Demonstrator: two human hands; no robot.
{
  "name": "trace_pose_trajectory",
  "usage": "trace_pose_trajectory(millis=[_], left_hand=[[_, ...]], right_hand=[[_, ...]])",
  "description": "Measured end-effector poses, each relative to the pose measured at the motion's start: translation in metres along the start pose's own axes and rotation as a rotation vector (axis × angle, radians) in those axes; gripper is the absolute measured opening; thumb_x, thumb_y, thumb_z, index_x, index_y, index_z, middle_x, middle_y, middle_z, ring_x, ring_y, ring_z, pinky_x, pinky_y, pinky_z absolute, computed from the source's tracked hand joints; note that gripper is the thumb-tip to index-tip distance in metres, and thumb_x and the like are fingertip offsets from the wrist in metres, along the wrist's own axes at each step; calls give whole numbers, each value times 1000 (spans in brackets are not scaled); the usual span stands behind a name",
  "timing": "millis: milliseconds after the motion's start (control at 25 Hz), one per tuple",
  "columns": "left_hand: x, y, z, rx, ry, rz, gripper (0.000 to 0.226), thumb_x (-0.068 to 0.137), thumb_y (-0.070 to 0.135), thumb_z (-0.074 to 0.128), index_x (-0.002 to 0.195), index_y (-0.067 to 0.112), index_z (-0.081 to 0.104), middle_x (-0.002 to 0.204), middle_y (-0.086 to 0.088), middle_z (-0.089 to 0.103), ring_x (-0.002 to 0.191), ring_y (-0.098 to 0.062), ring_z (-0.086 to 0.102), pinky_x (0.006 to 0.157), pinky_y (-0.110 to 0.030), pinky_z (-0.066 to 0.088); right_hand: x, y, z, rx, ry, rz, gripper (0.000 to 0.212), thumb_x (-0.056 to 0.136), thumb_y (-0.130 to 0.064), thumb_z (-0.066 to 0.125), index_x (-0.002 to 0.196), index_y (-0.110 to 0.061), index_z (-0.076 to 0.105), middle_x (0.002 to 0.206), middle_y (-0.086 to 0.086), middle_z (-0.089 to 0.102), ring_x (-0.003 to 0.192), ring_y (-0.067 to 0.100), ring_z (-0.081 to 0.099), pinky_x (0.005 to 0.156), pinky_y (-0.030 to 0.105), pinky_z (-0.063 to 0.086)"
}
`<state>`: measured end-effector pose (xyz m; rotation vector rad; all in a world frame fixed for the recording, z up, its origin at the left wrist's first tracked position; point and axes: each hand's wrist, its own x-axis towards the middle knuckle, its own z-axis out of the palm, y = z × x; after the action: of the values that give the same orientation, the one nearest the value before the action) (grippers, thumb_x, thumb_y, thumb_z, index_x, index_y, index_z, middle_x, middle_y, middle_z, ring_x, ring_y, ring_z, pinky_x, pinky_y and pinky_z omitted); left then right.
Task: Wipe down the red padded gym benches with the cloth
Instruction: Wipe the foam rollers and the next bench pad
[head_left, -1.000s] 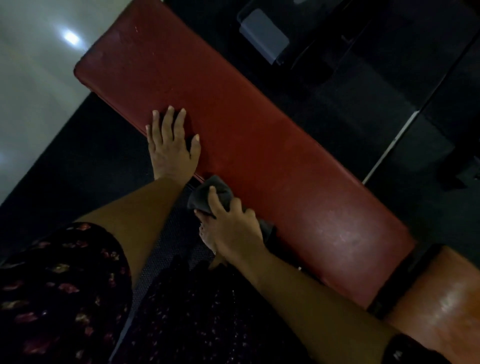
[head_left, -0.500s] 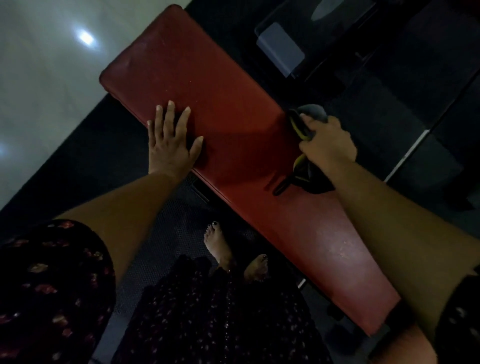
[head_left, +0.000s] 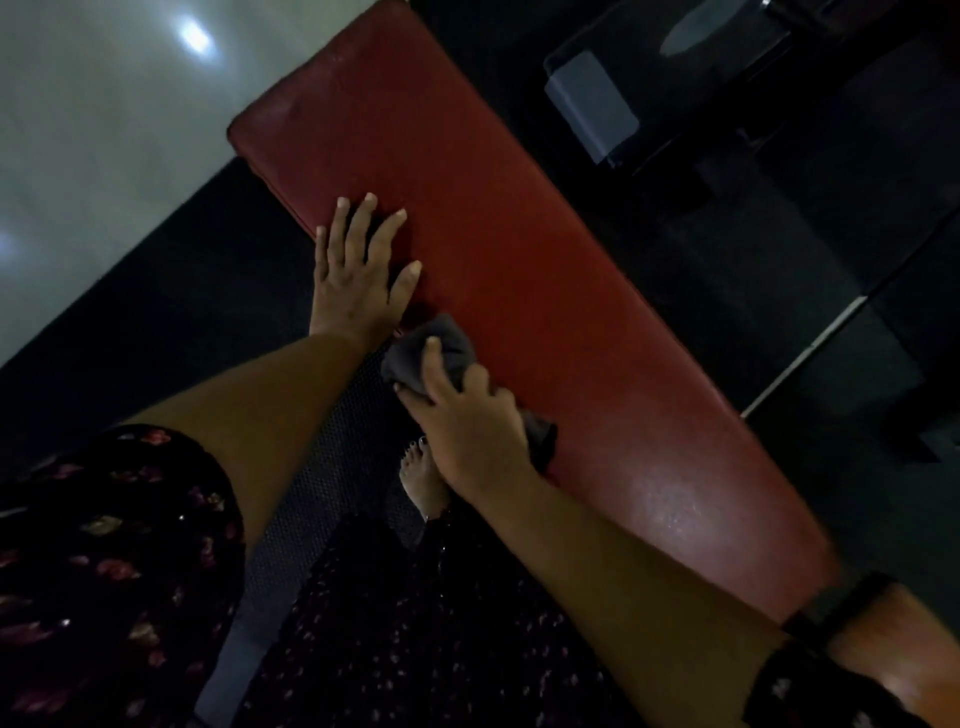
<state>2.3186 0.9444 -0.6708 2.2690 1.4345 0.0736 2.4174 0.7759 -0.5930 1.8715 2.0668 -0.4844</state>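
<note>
A long red padded bench (head_left: 519, 260) runs diagonally from the upper left to the lower right. My left hand (head_left: 358, 270) rests flat on its near edge, fingers spread and straight. Just right of it, my right hand (head_left: 467, 421) grips a bunched dark grey cloth (head_left: 441, 345) and presses it against the bench's near edge. A tail of the cloth sticks out beyond my wrist. Part of the cloth is hidden under my palm.
A second pad, orange-red (head_left: 904, 654), adjoins the bench at the lower right across a dark gap. Dark gym equipment with a grey plate (head_left: 592, 104) stands beyond the bench. Black rubber matting (head_left: 182, 291) lies beneath, pale tiled floor (head_left: 93, 130) at upper left. My bare foot (head_left: 423, 478) is below the bench.
My right hand has swept the cloth back from the far edge of the bench to the near edge, beside my left hand. The left hand has stayed planted.
</note>
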Motion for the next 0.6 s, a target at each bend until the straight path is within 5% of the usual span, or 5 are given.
trace_pose_trajectory(millis=[120,240,400,600], left_hand=[[1,-5,-6,-69,46,-20,63,95,49,26,151,21,35,161,-5,24,150,-27,12,120,-44,2],[1,-21,-12,31,84,109,56,100,46,33,151,24,33,158,-6,31,148,-29,19,121,-36,-1],[15,-24,-23,46,119,-5,55,102,45,37,153,30,26,162,-5,21,150,-29,10,117,-24,-16],[44,-18,-41,24,107,-179,58,104,43,35,156,24,20,165,-3,9,152,-25,0,121,-40,-2]], right_hand=[[23,1,-7,-83,54,-105,43,92,-31,45,133,-33,56,155,6,33,95,34,54,58,38,49],[38,28,-16,10,28,-123,50,95,-32,50,144,-42,40,162,5,15,103,36,46,66,41,46],[51,81,-36,223,-14,131,62,94,-28,53,144,-54,28,163,-1,-1,115,31,38,77,39,41],[70,164,-56,254,-32,456,63,92,-32,56,143,-58,29,162,0,10,122,35,38,86,44,46]])
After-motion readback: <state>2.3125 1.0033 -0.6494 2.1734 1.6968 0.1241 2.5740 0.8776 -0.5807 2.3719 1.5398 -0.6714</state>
